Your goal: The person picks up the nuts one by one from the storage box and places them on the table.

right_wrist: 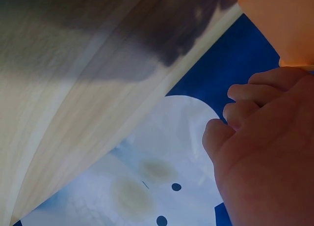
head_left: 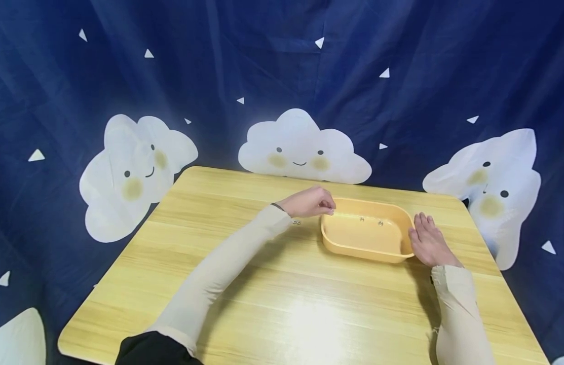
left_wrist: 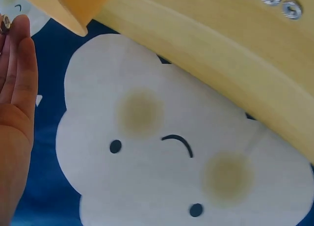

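My left hand (head_left: 311, 203) is over the left rim of the yellow tray (head_left: 364, 252), fingertips bent together. Between its fingertips it pinches a small shiny metal nut (left_wrist: 5, 23), partly cut off by the edge of the left wrist view. Two metal nuts, one nearer the middle (head_left: 362, 219) and one to its right (head_left: 380, 223), lie inside the tray. At the tray's right end my right hand (head_left: 429, 243) rests against the wall with fingers extended. More nuts (left_wrist: 292, 9) lie on the table left of the tray, partly behind the left wrist in the head view.
The tray stands on a light wood table (head_left: 263, 304), towards its far right. Behind the table hangs a dark blue curtain (head_left: 282, 66) with white clouds and small triangles. The table's far edge (head_left: 400, 188) runs close behind the tray.
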`<state>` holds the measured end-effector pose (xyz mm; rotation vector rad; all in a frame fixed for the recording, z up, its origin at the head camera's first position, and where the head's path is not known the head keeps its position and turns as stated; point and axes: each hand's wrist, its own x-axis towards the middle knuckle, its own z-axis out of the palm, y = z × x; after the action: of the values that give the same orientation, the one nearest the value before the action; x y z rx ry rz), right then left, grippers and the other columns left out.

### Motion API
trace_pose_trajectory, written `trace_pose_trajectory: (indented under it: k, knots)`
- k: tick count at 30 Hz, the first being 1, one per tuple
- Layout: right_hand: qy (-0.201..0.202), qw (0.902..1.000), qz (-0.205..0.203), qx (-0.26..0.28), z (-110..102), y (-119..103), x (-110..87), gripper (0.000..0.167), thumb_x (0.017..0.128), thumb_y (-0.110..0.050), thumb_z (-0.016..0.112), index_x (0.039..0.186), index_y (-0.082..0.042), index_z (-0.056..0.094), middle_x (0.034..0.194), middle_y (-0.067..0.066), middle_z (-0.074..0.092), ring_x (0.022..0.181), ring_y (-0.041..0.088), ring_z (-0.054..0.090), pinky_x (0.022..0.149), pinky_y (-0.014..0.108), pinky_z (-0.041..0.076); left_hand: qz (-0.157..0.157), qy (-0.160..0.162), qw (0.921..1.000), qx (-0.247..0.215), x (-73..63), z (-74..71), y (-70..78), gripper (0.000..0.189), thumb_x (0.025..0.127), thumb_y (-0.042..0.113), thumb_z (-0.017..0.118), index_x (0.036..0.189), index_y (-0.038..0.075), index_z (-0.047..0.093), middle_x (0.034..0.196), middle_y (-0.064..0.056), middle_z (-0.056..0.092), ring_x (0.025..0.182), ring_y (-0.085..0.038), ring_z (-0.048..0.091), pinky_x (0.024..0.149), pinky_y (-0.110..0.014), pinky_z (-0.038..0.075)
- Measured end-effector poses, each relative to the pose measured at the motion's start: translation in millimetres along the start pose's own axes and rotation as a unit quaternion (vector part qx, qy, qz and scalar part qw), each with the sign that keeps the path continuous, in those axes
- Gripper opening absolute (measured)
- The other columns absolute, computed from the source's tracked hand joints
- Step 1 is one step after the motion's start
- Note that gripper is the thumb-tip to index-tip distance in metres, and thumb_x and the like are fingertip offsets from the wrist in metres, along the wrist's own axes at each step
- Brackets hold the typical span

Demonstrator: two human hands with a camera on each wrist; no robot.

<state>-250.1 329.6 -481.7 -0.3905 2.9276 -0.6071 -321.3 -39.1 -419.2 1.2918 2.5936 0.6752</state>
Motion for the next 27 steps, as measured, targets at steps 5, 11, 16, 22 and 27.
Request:
trace_pose_trajectory:
  k: [5,11,16,22,27]
  knots:
    - [0.002,1.0,-0.003,0.001,0.5,1.3,-1.3,0.065,0.112,-0.026,0.016,0.152,0.025,0.011,0.157,0.05,0.007,0.148,0.067,0.004,0.117,0.078,0.013,-0.032,0.024,0.9988,-0.028,-16.3,0.1,-7.7,0.021,0.099,0.014,0.07,0.113,0.001,0.077,0.109,-0.009,0.076,0.1,-0.016,0.072,0.091,-0.02,0.056]
    - [0.0,1.0,-0.001,0.005,0.7,2.8,-2.9,0.067,0.112,-0.028,0.015,0.151,0.026,0.01,0.157,0.051,0.006,0.148,0.068,0.003,0.118,0.077,0.012,-0.06,0.042,0.9964,-0.043,-34.0,2.5,-21.7,0.019,0.097,0.014,0.072,0.11,0.001,0.078,0.108,-0.01,0.078,0.096,-0.017,0.073,0.088,-0.021,0.058]
    - [0.001,1.0,-0.003,0.005,1.5,3.8,-3.0,0.067,0.112,-0.027,0.015,0.151,0.026,0.011,0.156,0.052,0.006,0.147,0.068,0.003,0.118,0.077,0.012,-0.081,0.059,0.9933,-0.057,-47.6,5.8,-36.1,0.018,0.095,0.013,0.074,0.106,0.0,0.079,0.104,-0.009,0.079,0.093,-0.017,0.075,0.086,-0.025,0.06]
    - [-0.004,0.9999,-0.001,0.013,1.7,3.1,-3.1,0.067,0.112,-0.028,0.014,0.151,0.026,0.009,0.157,0.051,0.004,0.148,0.068,0.001,0.12,0.076,0.01,-0.111,0.064,0.9899,-0.062,-63.0,7.7,-46.2,0.015,0.094,0.013,0.075,0.104,0.003,0.079,0.103,-0.009,0.079,0.092,-0.016,0.075,0.086,-0.026,0.061]
    - [-0.005,0.9998,0.001,0.019,1.3,1.7,-1.2,0.068,0.112,-0.029,0.013,0.151,0.026,0.009,0.157,0.051,0.004,0.148,0.068,0.0,0.119,0.076,0.009,-0.126,0.053,0.989,-0.057,-75.8,10.4,-55.6,0.016,0.095,0.015,0.075,0.104,0.003,0.079,0.105,-0.01,0.079,0.094,-0.017,0.075,0.089,-0.028,0.061]
